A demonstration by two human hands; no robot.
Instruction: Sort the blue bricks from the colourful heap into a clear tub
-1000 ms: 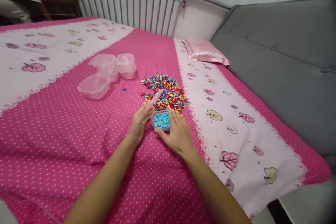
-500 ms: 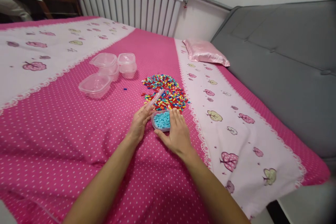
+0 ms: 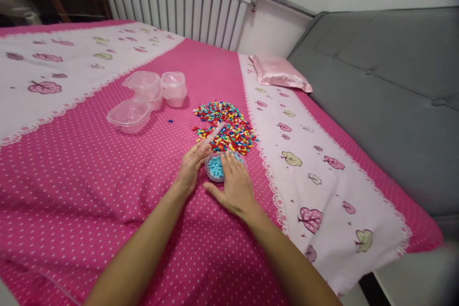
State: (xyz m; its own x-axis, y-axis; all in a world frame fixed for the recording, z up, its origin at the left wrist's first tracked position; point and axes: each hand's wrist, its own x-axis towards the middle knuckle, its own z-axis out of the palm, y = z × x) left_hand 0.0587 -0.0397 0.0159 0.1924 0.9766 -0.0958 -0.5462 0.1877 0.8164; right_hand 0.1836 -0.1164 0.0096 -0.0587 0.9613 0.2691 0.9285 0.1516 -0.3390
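Observation:
A clear plastic container [image 3: 209, 175] filled with small light-blue building bricks [image 3: 215, 167] sits on the bedspread in front of me. My left hand [image 3: 191, 165] is at its left side, fingers closed on the raised, tilted clear lid [image 3: 214, 133]. Across the container's top lies my right hand [image 3: 234, 181], palm down with fingers stretched out over the blue bricks. Its thumb points left, near the container's front edge. Just behind the container spreads a pile of mixed-colour bricks [image 3: 234, 136], partly hidden by the lid.
Several clear containers stand at the left, among them an open one [image 3: 129, 114] and a smaller one [image 3: 174, 87]. One dark blue brick [image 3: 170, 121] lies alone. A pink pillow [image 3: 278, 72] rests by the grey headboard [image 3: 376, 91]; a radiator [image 3: 179, 5] stands behind the bed.
My right hand has slid left from the container's right side to over the blue bricks, exposing its right edge. My left hand and the lid have hardly moved.

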